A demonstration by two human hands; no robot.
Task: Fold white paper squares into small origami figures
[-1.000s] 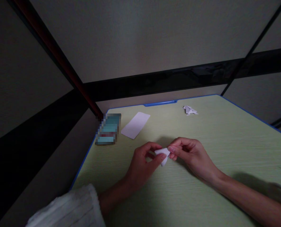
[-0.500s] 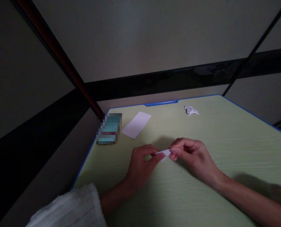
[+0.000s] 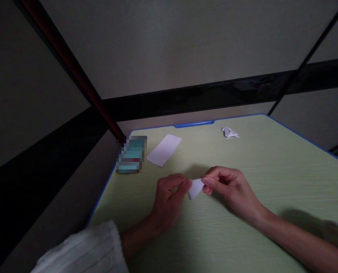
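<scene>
Between my two hands, just above the table, is a small folded piece of white paper point(image 3: 196, 188). My left hand point(image 3: 173, 197) pinches its upper left corner between thumb and fingers. At the right corner, the thumb and index finger of my right hand point(image 3: 225, 184) grip it too. Its broad face is turned toward me, with the lower left tip pointing down. The parts under my fingertips are hidden.
A white paper sheet point(image 3: 164, 150) lies at the back left, beside a pixelated flat object point(image 3: 131, 154). A folded paper figure point(image 3: 229, 132) rests at the back right of the table point(image 3: 271, 167). A blue handle point(image 3: 195, 124) lines the far edge, near a wall panel.
My left thumb has shifted up and left to the paper's upper corner. More of the paper's face now shows, tipping downward. My right hand has barely moved.
</scene>
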